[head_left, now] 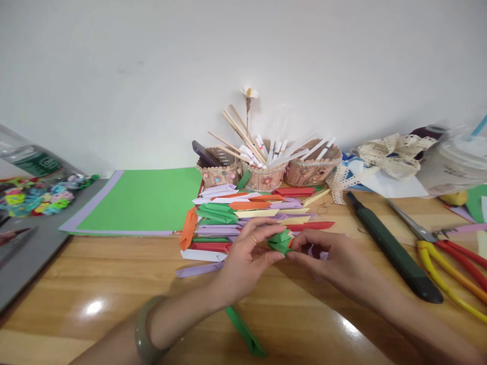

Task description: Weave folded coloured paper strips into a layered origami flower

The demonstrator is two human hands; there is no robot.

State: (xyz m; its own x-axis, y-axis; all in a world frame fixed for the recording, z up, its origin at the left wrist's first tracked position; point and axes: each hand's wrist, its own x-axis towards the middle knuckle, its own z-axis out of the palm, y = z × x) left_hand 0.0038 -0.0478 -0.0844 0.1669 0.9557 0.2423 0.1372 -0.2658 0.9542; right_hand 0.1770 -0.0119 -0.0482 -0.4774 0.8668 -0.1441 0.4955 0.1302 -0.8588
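Observation:
My left hand (245, 256) and my right hand (327, 256) meet over the wooden table (114, 284), both pinching a small folded green paper piece (280, 242) between thumbs and fingertips. A ring shows on a left finger and a grey-green bangle (146, 329) circles my left wrist. Just behind the hands lies a pile of folded paper strips (243, 213) in green, red, orange, purple and white. One loose green strip (245, 332) lies on the table under my left forearm.
Three small craft baskets (266, 172) with sticks and rolled papers stand against the wall. Green and purple paper sheets (140, 200) lie at left. A dark cutter (395, 253), scissors and yellow-red pliers (452, 263) lie at right, lace and a plastic cup behind.

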